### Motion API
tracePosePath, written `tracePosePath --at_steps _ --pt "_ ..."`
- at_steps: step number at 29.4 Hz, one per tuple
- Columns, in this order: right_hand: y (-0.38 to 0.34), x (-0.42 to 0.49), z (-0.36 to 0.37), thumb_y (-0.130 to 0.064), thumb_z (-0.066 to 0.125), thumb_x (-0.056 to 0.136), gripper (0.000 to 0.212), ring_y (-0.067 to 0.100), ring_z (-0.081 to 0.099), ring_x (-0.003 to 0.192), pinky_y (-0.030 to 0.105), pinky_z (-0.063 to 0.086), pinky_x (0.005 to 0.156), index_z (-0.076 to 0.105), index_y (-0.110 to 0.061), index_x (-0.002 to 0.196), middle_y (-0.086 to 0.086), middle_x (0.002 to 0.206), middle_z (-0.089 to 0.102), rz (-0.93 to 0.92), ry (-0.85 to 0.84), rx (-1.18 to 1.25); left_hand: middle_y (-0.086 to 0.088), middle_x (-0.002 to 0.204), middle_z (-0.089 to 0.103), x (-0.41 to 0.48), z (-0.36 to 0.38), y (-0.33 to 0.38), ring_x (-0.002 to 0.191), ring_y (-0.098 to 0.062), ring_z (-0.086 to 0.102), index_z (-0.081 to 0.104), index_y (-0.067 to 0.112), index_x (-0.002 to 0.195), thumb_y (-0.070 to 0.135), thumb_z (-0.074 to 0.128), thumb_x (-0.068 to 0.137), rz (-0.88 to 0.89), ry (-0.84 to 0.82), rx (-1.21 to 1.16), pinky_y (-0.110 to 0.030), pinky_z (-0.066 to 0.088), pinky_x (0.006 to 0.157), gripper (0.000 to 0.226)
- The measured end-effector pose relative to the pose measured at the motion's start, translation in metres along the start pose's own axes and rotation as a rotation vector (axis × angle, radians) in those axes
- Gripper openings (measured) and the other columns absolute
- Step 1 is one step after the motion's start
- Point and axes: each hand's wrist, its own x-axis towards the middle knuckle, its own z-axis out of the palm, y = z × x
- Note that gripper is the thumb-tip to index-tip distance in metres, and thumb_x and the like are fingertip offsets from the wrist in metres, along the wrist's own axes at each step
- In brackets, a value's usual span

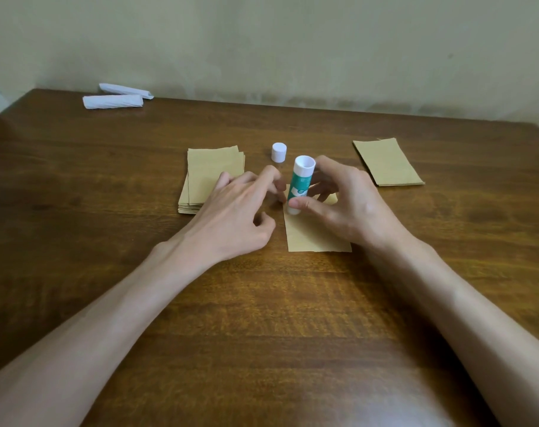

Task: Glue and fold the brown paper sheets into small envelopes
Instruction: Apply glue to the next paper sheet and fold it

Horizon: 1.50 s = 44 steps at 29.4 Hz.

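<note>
While the right hand (348, 208) pinches the glue stick (300, 186) low on its barrel, thumb in front & fingers behind, the stick stands near upright on the far-left part of a single brown sheet (311, 235). That sheet lies flat at approx. the middle of the desk (262, 318). The low grip probably gives control for pressing or dragging along the sheet's edge, so this looks like the gluing step, w/ folding not yet done. Which end of the stick meets the paper can't be told.

The left hand (237, 211) hovers just left of the sheet, fingers loosely bent & holding nothing. Its fingertips are close to the stick, but contact is too blurred to call. It seems placed to steady the paper.

The white cap (279, 152) stands on the desk just beyond the stick, off & within reach for recapping. A stack of brown sheets (212, 171) sits left of centre, partly under the left hand, likely the supply. A thinner pile (388, 164) lies well apart toward the right edge, maybe finished pieces, though that's a guess. Two white rolls (114, 101) rest near the far-left corner.

The working sheet is plain tan, rectangular & matte w/ crisp edges. No crease or glue sheen is visible.
</note>
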Motion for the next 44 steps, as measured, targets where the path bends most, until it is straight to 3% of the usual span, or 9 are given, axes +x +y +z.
tracePosePath --at_steps 4,7,10,16,23,29,35,44 --pt "0.004 0.002 0.000 -0.022 0.080 0.094 0.021 0.007 0.072 0.104 0.041 0.058 0.097 0.065 -0.027 0.108 -0.012 0.110 0.076 -0.037 -0.054 0.029 0.013 0.129 0.063 0.001 -0.002 -0.002 0.126 -0.007 0.049 0.045 0.031 0.126 0.019 0.057 0.095 0.013 -0.033 0.019 -0.035 0.029 0.105 0.035" --pt "0.003 0.003 -0.004 -0.006 0.072 0.096 0.023 0.004 0.070 0.110 0.041 0.055 0.105 0.066 -0.024 0.108 -0.014 0.110 0.076 -0.047 -0.131 0.034 0.014 0.125 0.063 0.001 -0.002 -0.003 0.124 -0.006 0.050 0.049 0.033 0.125 0.023 0.058 0.098 0.019 -0.034 0.017 -0.034 0.031 0.105 0.030" --pt "0.002 0.003 -0.008 -0.010 0.074 0.097 0.022 0.003 0.070 0.111 0.040 0.055 0.105 0.066 -0.023 0.112 -0.012 0.113 0.075 -0.046 -0.162 0.024 0.014 0.122 0.063 0.001 -0.001 -0.005 0.122 -0.005 0.049 0.051 0.035 0.125 0.020 0.057 0.098 0.011 -0.042 0.013 -0.032 0.030 0.103 0.031" --pt "0.006 -0.002 -0.004 -0.037 0.082 0.091 0.028 0.007 0.072 0.105 0.042 0.060 0.094 0.068 -0.026 0.113 -0.009 0.111 0.077 -0.026 -0.089 0.013 0.014 0.124 0.061 0.003 -0.004 -0.004 0.121 -0.005 0.048 0.052 0.033 0.129 0.005 0.051 0.098 -0.006 -0.069 0.000 -0.030 0.030 0.103 0.042" --pt "-0.002 -0.004 -0.008 -0.015 0.076 0.096 0.024 0.002 0.069 0.110 0.038 0.055 0.103 0.067 -0.028 0.113 -0.013 0.112 0.075 -0.053 -0.166 0.034 0.017 0.121 0.063 0.003 -0.001 -0.004 0.121 -0.007 0.048 0.057 0.031 0.126 0.027 0.053 0.103 0.024 -0.025 0.024 -0.037 0.033 0.100 0.024" --pt "-0.004 -0.009 -0.012 -0.012 0.075 0.096 0.020 0.004 0.070 0.109 0.040 0.056 0.102 0.068 -0.018 0.114 -0.010 0.110 0.075 -0.084 -0.204 0.045 0.024 0.125 0.065 0.004 0.001 -0.005 0.122 -0.005 0.048 0.067 0.037 0.123 0.043 0.053 0.100 0.052 -0.018 0.033 -0.032 0.028 0.092 0.028" --pt "-0.006 -0.017 -0.016 -0.010 0.075 0.096 0.020 0.003 0.070 0.109 0.033 0.055 0.102 0.068 -0.017 0.113 -0.012 0.110 0.075 -0.109 -0.242 0.082 0.025 0.127 0.065 0.005 0.000 -0.003 0.123 -0.003 0.046 0.068 0.039 0.124 0.061 0.051 0.092 0.050 -0.018 0.036 -0.031 0.027 0.093 0.042" --pt "-0.009 -0.027 -0.020 -0.012 0.078 0.094 0.023 0.005 0.071 0.109 0.033 0.056 0.101 0.071 -0.019 0.115 -0.014 0.111 0.074 -0.100 -0.277 0.119 0.026 0.126 0.065 0.005 0.000 -0.003 0.124 -0.004 0.046 0.069 0.040 0.121 0.066 0.057 0.083 0.034 -0.017 0.005 -0.031 0.026 0.095 0.047"
